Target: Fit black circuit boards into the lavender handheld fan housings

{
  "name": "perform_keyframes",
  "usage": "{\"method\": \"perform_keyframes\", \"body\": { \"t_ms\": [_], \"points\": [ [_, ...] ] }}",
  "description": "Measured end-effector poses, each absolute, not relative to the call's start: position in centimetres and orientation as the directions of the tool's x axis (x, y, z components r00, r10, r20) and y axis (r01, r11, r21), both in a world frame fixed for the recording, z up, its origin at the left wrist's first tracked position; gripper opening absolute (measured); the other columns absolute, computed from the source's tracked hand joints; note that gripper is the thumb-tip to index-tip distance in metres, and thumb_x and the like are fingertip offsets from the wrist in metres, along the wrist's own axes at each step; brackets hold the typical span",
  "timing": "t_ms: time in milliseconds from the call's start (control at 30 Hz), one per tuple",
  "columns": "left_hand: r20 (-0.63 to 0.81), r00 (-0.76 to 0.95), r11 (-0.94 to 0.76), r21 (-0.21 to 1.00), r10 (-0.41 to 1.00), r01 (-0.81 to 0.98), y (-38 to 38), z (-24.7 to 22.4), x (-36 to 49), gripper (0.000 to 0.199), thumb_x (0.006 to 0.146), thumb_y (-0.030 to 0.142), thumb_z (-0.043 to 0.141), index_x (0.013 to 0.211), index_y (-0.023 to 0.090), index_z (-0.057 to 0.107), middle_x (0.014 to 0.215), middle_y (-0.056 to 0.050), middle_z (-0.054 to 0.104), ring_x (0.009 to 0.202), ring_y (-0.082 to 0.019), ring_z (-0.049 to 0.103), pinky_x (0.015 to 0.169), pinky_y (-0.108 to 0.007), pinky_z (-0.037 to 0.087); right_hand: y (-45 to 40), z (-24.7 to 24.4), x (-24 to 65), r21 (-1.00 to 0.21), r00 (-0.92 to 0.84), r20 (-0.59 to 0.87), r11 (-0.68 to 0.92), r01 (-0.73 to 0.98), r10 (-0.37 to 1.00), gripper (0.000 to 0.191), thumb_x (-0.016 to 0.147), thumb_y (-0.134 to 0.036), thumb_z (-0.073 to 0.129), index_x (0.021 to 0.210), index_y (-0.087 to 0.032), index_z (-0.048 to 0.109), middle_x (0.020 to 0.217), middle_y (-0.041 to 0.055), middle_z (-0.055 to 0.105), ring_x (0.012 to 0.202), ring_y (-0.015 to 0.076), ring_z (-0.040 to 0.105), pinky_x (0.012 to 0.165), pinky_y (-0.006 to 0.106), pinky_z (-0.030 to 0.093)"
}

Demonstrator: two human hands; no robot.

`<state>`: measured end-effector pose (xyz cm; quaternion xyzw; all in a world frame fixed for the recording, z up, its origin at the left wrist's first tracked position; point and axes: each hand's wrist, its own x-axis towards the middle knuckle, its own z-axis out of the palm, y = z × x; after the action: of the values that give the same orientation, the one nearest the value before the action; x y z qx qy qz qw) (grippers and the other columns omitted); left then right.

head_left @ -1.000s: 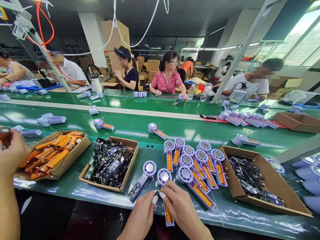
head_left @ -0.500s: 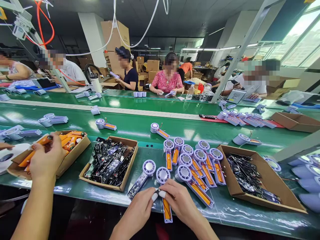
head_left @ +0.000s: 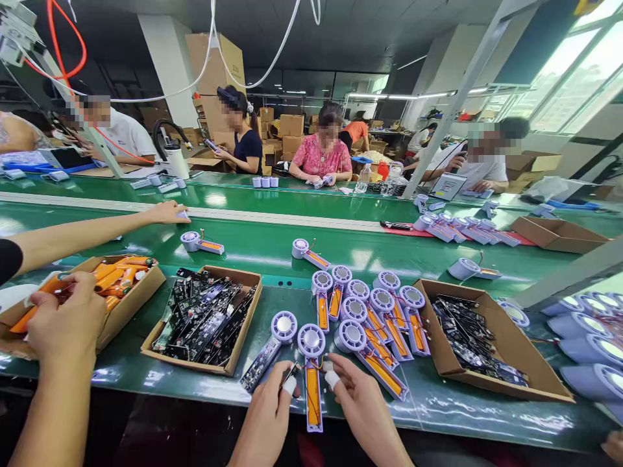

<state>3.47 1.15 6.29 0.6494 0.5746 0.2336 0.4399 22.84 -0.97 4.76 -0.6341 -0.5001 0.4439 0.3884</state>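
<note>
Between my hands a purple fan unit (head_left: 311,341) lies upright toward me, with an orange battery (head_left: 313,395) in its open handle. My left hand (head_left: 267,412) pinches a small dark circuit board (head_left: 291,374) just left of the handle. At the handle's right side, my right hand (head_left: 363,405) has its fingertips pressed together near the thin wires; white covers are on fingertips of both hands. What the right fingertips hold is too small to make out. A second fan unit (head_left: 283,326) with a board in its handle lies to the left.
A box of circuit boards (head_left: 253,311) stands left, another box (head_left: 540,373) right. Several battery-fitted fans (head_left: 351,336) crowd the right-centre. A co-worker's hand (head_left: 73,318) is over the battery box (head_left: 141,305); another person's arm (head_left: 92,230) reaches across the green belt (head_left: 253,253).
My hands have moved apart, uncovering the fan's handle, and the board is now in my left hand. Another person's arm has come in over the belt at left.
</note>
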Motion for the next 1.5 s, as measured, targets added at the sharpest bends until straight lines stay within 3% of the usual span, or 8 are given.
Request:
{"method": "perform_keyframes", "body": {
  "t_ms": [233, 400, 567, 733, 1033, 1200, 1400, 1500],
  "points": [
    [-0.126, 0.171, 0.051, 0.922, 0.977, 0.384, 1.0, 5.9, 3.2, 0.034, 0.092, 0.034, 0.044, 0.122, 0.024, 0.057, 0.104, -0.009, 0.072, 0.084, -0.023, 0.068, 0.074, -0.034, 0.053, -2.0, 5.8, 23.6, -0.890, -0.124, -0.004, 0.053, 0.452, 0.992, 0.056, 0.086, -0.012, 0.045, 0.138, -0.032, 0.047, 0.111, 0.0030, 0.064, 0.081, 0.0153, 0.064, 0.078, 0.028, 0.053],
    [-0.151, 0.188, 0.080, 0.937, 0.970, 0.341, 0.7, 5.8, 3.6, 0.031, 0.093, 0.030, 0.039, 0.120, 0.024, 0.054, 0.086, -0.003, 0.069, 0.059, -0.017, 0.061, 0.060, -0.028, 0.049, -1.8, 7.0, 23.3, -0.818, -0.295, 0.075, 0.228, 0.529, 0.952, 0.051, 0.080, 0.003, 0.042, 0.114, -0.031, 0.058, 0.106, 0.0004, 0.059, 0.094, 0.0158, 0.060, 0.085, 0.028, 0.049],
    [-0.063, 0.261, -0.055, 0.904, 0.963, 0.424, 0.8, 6.6, 3.9, 0.023, 0.094, 0.027, 0.036, 0.094, 0.022, 0.058, 0.085, -0.003, 0.065, 0.077, -0.019, 0.061, 0.074, -0.030, 0.046, -1.1, 6.0, 22.6, -0.759, -0.245, 0.237, 0.336, 0.557, 0.940, 0.032, 0.091, -0.005, 0.044, 0.105, -0.027, 0.062, 0.102, 0.0045, 0.054, 0.089, 0.0176, 0.059, 0.078, 0.029, 0.051],
    [-0.100, 0.286, -0.037, 0.898, 0.953, 0.438, 0.7, 7.6, 4.1, 0.025, 0.097, 0.031, 0.034, 0.098, 0.022, 0.057, 0.090, -0.004, 0.065, 0.084, -0.020, 0.061, 0.079, -0.031, 0.045, -0.5, 6.5, 21.9, -0.576, -0.222, 0.446, 0.468, 0.670, 0.867, 0.031, 0.093, -0.007, 0.044, 0.111, -0.025, 0.061, 0.109, 0.0091, 0.053, 0.090, 0.0212, 0.057, 0.075, 0.035, 0.053],
    [-0.049, 0.312, -0.082, 0.915, 0.949, 0.394, 0.8, 7.8, 4.6, 0.024, 0.095, 0.028, 0.041, 0.092, 0.020, 0.064, 0.089, -0.004, 0.067, 0.083, -0.019, 0.062, 0.075, -0.027, 0.045, -0.4, 7.5, 21.1, -0.413, -0.321, 0.481, 0.534, 0.738, 0.816, 0.031, 0.091, -0.005, 0.048, 0.115, -0.020, 0.059, 0.110, 0.0108, 0.059, 0.103, 0.0276, 0.053, 0.086, 0.044, 0.052],
    [-0.054, 0.332, -0.094, 0.906, 0.942, 0.413, 1.0, 8.2, 4.5, 0.027, 0.095, 0.033, 0.041, 0.085, 0.020, 0.062, 0.081, -0.002, 0.065, 0.075, -0.018, 0.059, 0.069, -0.025, 0.044, 0.0, 7.2, 21.4, -0.473, -0.299, 0.499, 0.545, 0.693, 0.813, 0.025, 0.092, -0.007, 0.050, 0.108, -0.022, 0.062, 0.097, 0.0063, 0.062, 0.092, 0.0244, 0.055, 0.079, 0.040, 0.052],
    [-0.123, 0.253, 0.012, 0.917, 0.960, 0.398, 1.1, 7.8, 4.3, 0.031, 0.094, 0.027, 0.039, 0.122, 0.021, 0.051, 0.086, -0.003, 0.069, 0.076, -0.019, 0.062, 0.072, -0.029, 0.048, 0.4, 7.3, 21.1, -0.514, -0.244, 0.416, 0.448, 0.731, 0.876, 0.028, 0.088, -0.002, 0.049, 0.103, -0.022, 0.060, 0.095, 0.0064, 0.059, 0.089, 0.0234, 0.055, 0.077, 0.040, 0.051],
    [-0.137, 0.225, 0.039, 0.920, 0.965, 0.390, 0.9, 7.4, 4.2, 0.032, 0.092, 0.029, 0.043, 0.121, 0.021, 0.055, 0.091, -0.006, 0.072, 0.080, -0.021, 0.066, 0.073, -0.031, 0.051, 0.3, 7.8, 20.6, -0.512, -0.230, 0.380, 0.410, 0.755, 0.896, 0.027, 0.087, -0.001, 0.048, 0.100, -0.022, 0.060, 0.094, 0.0063, 0.059, 0.087, 0.0235, 0.054, 0.076, 0.040, 0.050]
  ]
}}
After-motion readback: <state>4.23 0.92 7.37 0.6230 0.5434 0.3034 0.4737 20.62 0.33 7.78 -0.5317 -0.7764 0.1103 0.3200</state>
